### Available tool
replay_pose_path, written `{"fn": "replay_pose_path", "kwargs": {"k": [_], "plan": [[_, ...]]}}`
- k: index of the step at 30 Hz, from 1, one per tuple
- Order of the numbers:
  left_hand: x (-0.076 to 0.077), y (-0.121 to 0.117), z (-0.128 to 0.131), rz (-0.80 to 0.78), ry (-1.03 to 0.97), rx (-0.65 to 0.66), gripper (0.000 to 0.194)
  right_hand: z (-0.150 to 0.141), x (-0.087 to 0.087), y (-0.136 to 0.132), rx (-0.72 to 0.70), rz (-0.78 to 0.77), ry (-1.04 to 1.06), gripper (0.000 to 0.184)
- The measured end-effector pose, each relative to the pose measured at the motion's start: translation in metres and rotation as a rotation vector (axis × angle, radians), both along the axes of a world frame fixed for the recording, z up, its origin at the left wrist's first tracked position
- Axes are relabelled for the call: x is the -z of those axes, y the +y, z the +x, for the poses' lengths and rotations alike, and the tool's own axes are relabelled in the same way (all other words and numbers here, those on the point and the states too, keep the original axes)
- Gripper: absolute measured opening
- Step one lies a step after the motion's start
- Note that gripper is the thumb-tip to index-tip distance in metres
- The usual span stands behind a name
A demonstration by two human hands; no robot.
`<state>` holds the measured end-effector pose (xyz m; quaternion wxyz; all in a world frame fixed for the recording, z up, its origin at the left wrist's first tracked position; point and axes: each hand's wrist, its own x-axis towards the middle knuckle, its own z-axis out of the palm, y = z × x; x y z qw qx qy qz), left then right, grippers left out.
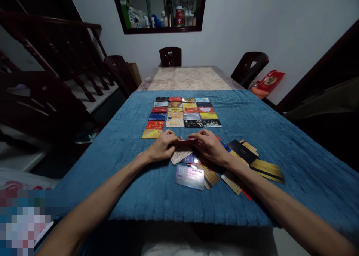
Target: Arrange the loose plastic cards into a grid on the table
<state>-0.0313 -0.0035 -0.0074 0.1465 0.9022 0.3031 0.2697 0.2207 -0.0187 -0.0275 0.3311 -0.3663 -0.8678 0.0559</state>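
Both hands meet over the blue cloth [126, 181] near the table's middle. My left hand [162, 147] and my right hand [211, 147] pinch the two ends of a dark red card [183, 141], held just above a loose pile of cards [202, 170]. A shiny silver card [190, 176] lies closest to me in that pile. Dark and gold cards [266, 170] spread to the right of my right wrist. Beyond my hands, several cards lie face up in a neat grid [182, 113] of four columns.
The far half of the table [189, 78] shows a bare patterned top. Three dark chairs stand around it, one at the far end [170, 56]. A stair railing [56, 54] runs on the left. A red bag [269, 80] sits by the right wall.
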Motion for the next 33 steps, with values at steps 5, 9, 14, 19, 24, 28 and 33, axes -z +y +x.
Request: {"fn": "replay_pose_path", "kwargs": {"k": [5,9,14,19,24,28,33], "plan": [[-0.0007,-0.0006,-0.0001,0.0,-0.006,-0.024,0.027,0.0013,0.0016,0.001,0.023,0.016,-0.001,0.035],[0.0004,0.0005,-0.001,0.003,-0.001,-0.043,0.031,0.0032,0.0013,0.001,0.035,0.015,-0.025,0.04],[0.0006,0.0013,-0.0023,0.006,0.011,-0.034,0.04,0.0036,0.0017,0.0007,0.07,0.045,-0.033,0.036],[0.0006,0.0004,-0.0024,0.007,0.003,-0.012,0.04,0.0016,0.0026,0.0001,0.092,0.056,-0.031,0.034],[0.0004,-0.0026,-0.0011,0.035,-0.01,-0.047,0.042,0.0005,0.003,-0.0005,0.096,0.079,-0.034,0.033],[-0.0008,-0.0056,0.0018,0.052,-0.038,-0.07,0.034,0.0002,0.0047,0.0001,0.079,0.09,-0.017,0.031],[0.0004,-0.0063,0.0042,0.078,-0.077,-0.057,0.019,-0.0009,0.0058,0.0008,0.073,0.168,-0.054,0.029]]}}
